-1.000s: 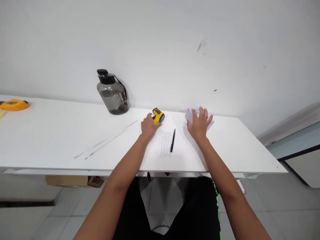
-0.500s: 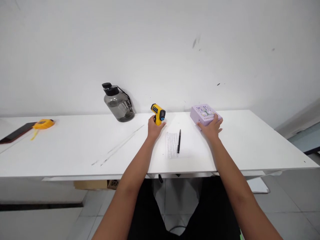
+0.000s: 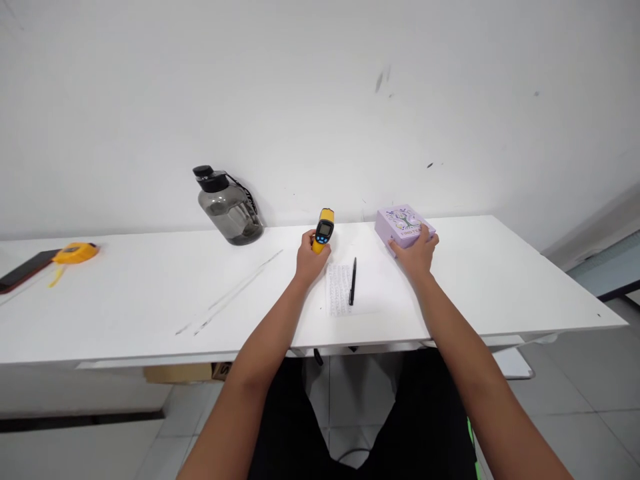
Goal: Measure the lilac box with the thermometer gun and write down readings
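Observation:
My left hand point(image 3: 311, 257) is wrapped round the handle of a yellow and black infrared thermometer point(image 3: 325, 227). Its small screen and blue buttons face me, and its lower handle is partly hidden by my fingers. On the right, my right hand point(image 3: 419, 253) grips the near right side of a lilac box point(image 3: 395, 225) with a tree design on its lid. The box sits on the table close to the wall. Between my arms lie a handwritten sheet of paper point(image 3: 339, 293) and, on its right part, a black pen point(image 3: 353, 283).
A grey see-through water bottle point(image 3: 227, 210) with a black cap stands by the wall, left of the thermometer. Further left on the white table point(image 3: 150, 293) are a yellow tape measure point(image 3: 77, 252) and a dark phone-like slab point(image 3: 25, 270). A cardboard box point(image 3: 177, 373) shows below the table.
My left hand has turned the thermometer, so its nose now points towards the wall rather than up to the left. My right hand stays on the lilac box. The whole view has shifted slightly.

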Demonstrator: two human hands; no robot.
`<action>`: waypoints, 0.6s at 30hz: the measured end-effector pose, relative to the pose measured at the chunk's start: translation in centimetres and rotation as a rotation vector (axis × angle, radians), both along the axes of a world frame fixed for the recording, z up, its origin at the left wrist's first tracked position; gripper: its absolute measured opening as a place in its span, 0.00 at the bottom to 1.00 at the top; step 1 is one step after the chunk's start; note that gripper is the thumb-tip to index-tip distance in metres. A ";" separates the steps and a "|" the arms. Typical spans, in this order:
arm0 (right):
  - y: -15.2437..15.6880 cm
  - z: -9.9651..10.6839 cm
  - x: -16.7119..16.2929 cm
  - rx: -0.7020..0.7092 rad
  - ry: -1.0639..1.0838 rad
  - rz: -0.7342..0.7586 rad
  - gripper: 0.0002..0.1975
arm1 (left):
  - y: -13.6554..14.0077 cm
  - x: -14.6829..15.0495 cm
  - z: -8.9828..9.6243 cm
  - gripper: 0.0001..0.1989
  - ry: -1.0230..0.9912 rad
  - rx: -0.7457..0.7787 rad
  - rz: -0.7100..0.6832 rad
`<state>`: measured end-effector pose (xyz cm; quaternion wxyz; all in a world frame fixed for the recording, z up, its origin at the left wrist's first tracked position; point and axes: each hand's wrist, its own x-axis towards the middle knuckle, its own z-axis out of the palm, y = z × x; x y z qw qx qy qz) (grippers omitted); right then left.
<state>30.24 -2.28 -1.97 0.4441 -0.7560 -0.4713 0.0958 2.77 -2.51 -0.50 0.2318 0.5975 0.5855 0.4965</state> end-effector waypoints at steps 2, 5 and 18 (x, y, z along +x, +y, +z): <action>-0.1 0.2 0.1 0.028 0.043 -0.021 0.52 | -0.2 0.3 0.6 0.20 -0.109 0.021 0.000; -0.3 0.6 -0.3 0.141 0.186 -0.057 0.50 | -0.7 0.9 1.6 0.15 -0.343 0.040 -0.081; -3.0 3.7 -6.5 0.467 1.285 0.534 0.31 | -3.6 2.9 3.6 0.19 -1.009 -0.305 -0.648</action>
